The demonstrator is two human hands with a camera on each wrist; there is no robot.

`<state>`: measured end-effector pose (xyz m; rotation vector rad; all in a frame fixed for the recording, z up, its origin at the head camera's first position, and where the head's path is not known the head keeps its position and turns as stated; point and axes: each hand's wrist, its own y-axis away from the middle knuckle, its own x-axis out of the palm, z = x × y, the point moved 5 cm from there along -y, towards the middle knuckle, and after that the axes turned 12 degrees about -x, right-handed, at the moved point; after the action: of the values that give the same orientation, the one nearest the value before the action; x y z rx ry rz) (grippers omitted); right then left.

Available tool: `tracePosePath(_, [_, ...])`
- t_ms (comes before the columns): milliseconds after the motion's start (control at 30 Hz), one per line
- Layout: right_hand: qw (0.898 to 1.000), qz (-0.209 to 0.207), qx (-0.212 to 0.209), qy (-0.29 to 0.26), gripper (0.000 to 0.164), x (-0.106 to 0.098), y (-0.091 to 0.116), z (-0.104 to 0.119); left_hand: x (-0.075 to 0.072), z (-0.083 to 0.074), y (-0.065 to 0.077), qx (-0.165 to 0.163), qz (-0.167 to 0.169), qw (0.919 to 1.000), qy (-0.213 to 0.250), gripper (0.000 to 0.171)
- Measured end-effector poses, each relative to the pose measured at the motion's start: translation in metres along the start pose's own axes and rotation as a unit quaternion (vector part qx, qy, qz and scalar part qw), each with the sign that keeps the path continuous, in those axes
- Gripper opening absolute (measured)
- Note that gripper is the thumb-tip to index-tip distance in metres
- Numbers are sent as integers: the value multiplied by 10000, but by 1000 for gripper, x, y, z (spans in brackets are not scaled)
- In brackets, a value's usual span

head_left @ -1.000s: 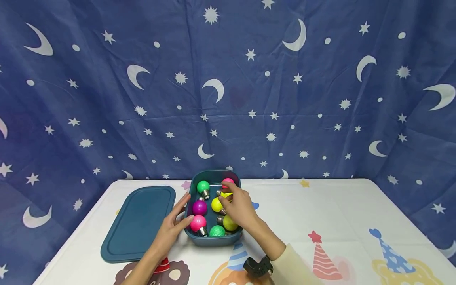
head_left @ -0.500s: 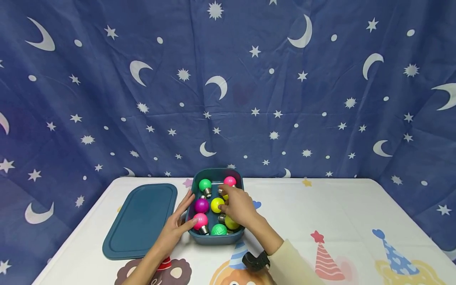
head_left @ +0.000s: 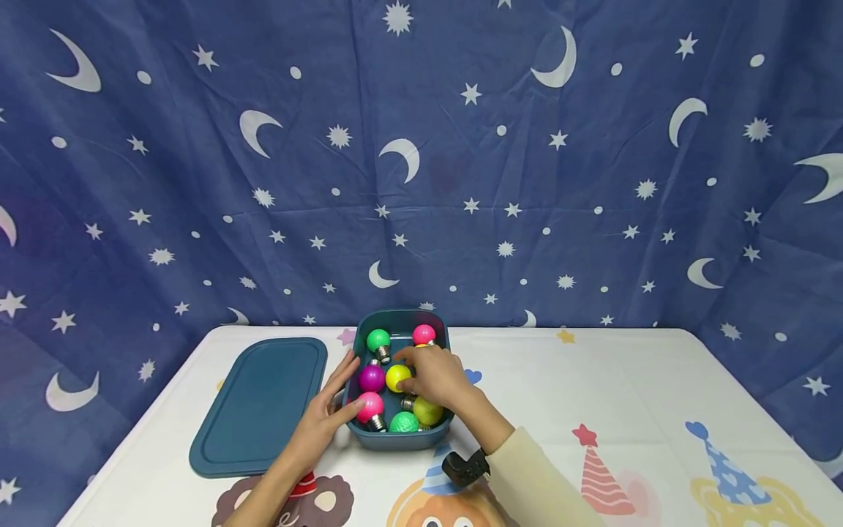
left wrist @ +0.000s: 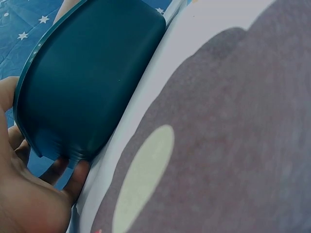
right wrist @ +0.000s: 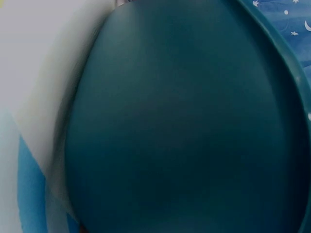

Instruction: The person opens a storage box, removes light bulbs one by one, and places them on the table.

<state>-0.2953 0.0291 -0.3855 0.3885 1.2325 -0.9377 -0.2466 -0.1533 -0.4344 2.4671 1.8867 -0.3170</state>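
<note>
A dark blue-green plastic bin (head_left: 395, 441) holds several coloured light bulbs with metal screw bases. My left hand (head_left: 319, 424) grips its left side, thumb over the rim and fingers along the outer wall. In the left wrist view the fingers press on the wall of the bin (left wrist: 87, 77). Inside the bin, my right hand (head_left: 440, 378) pinches a yellow light bulb (head_left: 397, 378) between thumb and fingers; its base is hidden. Around it lie a purple bulb (head_left: 372, 378), a green bulb (head_left: 378, 340) and pink bulbs. The right wrist view shows only the bin's outer wall (right wrist: 184, 121).
A flat blue-green lid (head_left: 260, 406) lies on the table left of the bin. The white tablecloth (head_left: 527, 388) carries cartoon prints. A blue curtain (head_left: 448, 183) with moons and stars hangs behind the table.
My right hand has shifted slightly left and down inside the bin, onto the yellow bulb, whose base is now covered. The left hand stays on the bin.
</note>
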Motion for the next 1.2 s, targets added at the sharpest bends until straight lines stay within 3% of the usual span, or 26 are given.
tracePosePath(200, [9995, 168, -94, 251, 43, 3, -2, 2, -1, 0, 2, 55, -72, 9998, -154, 62])
tracePosePath(567, [9995, 201, -117, 196, 43, 4, -2, 3, -3, 1, 3, 127, -127, 9992, -367, 61])
tracePosePath(733, [9999, -4, -91, -143, 45, -3, -1, 2, -3, -4, 0, 168, -172, 9978, -619, 61])
tracePosePath(900, [9958, -264, -237, -847, 48, -13, 0, 2, -4, -12, -3, 81, -248, 9954, -925, 63])
tracePosePath(1033, [9901, -521, -391, -1241, 48, -22, 3, 1, -6, -16, -5, -139, -275, 9921, -1215, 65])
tracePosePath(1200, [9868, -792, -535, -1306, 49, -32, 9, 4, -9, -18, -5, -451, -216, 9884, -1435, 67])
